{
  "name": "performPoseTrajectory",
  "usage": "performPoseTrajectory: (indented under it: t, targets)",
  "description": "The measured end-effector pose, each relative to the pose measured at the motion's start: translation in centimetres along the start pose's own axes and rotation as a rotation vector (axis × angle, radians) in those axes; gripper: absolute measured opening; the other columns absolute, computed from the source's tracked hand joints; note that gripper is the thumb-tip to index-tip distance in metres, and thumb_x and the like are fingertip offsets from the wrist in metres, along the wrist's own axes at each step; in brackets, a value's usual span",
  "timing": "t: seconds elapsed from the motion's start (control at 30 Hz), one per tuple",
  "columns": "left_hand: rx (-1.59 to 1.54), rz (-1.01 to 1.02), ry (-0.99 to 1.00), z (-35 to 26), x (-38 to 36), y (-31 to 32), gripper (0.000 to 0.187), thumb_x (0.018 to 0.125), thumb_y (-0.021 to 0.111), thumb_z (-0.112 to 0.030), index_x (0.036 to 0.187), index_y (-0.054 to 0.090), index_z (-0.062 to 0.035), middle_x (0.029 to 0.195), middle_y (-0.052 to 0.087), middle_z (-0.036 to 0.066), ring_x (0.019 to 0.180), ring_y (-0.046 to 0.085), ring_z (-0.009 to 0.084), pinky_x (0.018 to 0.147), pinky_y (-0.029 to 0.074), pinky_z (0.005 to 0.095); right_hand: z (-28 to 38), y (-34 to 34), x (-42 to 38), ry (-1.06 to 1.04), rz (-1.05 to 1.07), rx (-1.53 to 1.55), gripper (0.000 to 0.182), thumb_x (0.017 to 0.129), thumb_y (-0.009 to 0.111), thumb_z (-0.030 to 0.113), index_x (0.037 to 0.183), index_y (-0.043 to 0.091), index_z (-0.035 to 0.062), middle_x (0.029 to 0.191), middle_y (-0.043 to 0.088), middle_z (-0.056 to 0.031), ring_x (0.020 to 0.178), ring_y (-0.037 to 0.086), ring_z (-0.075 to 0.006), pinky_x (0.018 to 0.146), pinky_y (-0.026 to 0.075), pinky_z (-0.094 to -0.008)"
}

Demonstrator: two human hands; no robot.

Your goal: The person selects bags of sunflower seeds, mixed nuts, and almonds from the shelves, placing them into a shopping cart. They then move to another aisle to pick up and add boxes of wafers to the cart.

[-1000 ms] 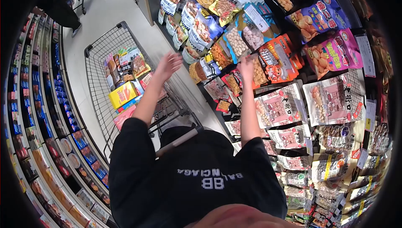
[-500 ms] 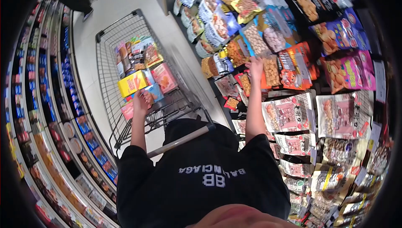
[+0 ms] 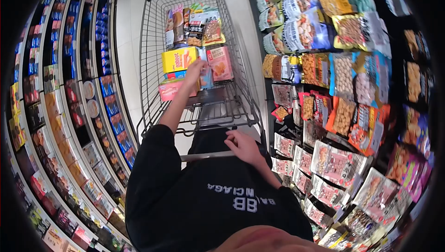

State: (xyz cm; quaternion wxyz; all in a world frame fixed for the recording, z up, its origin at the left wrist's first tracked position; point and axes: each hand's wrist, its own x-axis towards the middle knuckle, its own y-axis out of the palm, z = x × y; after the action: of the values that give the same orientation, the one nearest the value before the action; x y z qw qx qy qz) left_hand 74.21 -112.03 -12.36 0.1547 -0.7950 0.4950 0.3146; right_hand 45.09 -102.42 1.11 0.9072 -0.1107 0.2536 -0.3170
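My left hand is inside the shopping cart, over the packages, next to a yellow snack box and a light blue package. Its fingers are loosely bent and partly smeared; I see nothing held in them. A pink box lies below that hand, and another pink box is to its right. My right hand hovers at the cart's handle, just above its right end. Its fingers are bent but apart, with nothing between them.
More snack bags, including a clear-fronted nut bag, lie at the cart's far end. Hanging snack bags crowd the rack close on the right. Packed shelves run along the left. Pale floor tiles show beside the cart.
My right hand has left the hanging bags on the right and come back to the cart handle. My left hand has reached farther into the cart. The view has turned toward the cart.
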Motion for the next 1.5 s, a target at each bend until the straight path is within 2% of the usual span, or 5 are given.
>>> performPoseTrajectory:
  t: [0.27,0.83,1.2,1.3,1.5]
  targets:
    - [0.933,-0.639,0.377,2.0,21.0,-14.2,0.047,0.081,0.066,-0.037,0.103,0.058,0.0039,0.097,0.062,0.023,0.095,0.061,0.0354,0.083,0.048,0.0441,-1.1,0.7,0.7,0.208,-0.186,0.045,0.014,0.087,0.064,0.009,0.1,0.063,0.0039,0.072,0.061,-0.008,0.056,0.057,-0.0157,0.053,0.043,-0.0275]
    - [1.487,-0.448,0.154,0.5,31.9,-24.5,0.031,0.084,0.049,-0.022,0.091,0.067,0.0015,0.094,0.067,0.026,0.091,0.065,0.0419,0.079,0.052,0.0502,-0.2,-1.1,4.2,0.393,-0.156,0.112,0.021,0.089,0.062,0.014,0.108,0.062,0.0052,0.081,0.063,-0.0101,0.068,0.061,-0.0216,0.062,0.048,-0.0314]
    - [1.037,-0.484,0.72,-11.6,-2.5,-4.8,0.033,0.095,0.048,-0.022,0.081,0.059,0.0052,0.068,0.058,0.027,0.065,0.056,0.0454,0.058,0.04,0.0507,0.0,-2.0,6.8,-0.054,-0.395,0.574,0.049,0.085,0.068,0.018,0.127,0.049,0.0014,0.102,0.065,-0.01,0.09,0.063,-0.0173,0.08,0.05,-0.03]
    - [1.153,-0.121,0.845,-9.0,-11.7,3.4,0.047,0.083,0.044,0.001,0.13,0.05,0.0019,0.105,0.062,0.026,0.085,0.064,0.0368,0.073,0.051,0.0409,1.6,-4.0,7.6,-0.267,-0.645,0.656,0.056,0.086,0.067,0.017,0.133,0.042,-0.0007,0.109,0.063,-0.0099,0.099,0.061,-0.0179,0.088,0.047,-0.0295]
    - [1.173,0.261,1.353,-6.5,-24.9,17.5,0.061,0.071,0.057,0.0,0.131,0.054,-0.0092,0.133,0.05,0.017,0.096,0.057,0.0316,0.082,0.05,0.0412,0.2,-7.8,0.1,-0.183,-0.864,1.478,0.046,0.085,0.068,0.011,0.126,0.052,-0.0007,0.111,0.063,-0.0085,0.101,0.06,-0.0159,0.09,0.047,-0.0287]
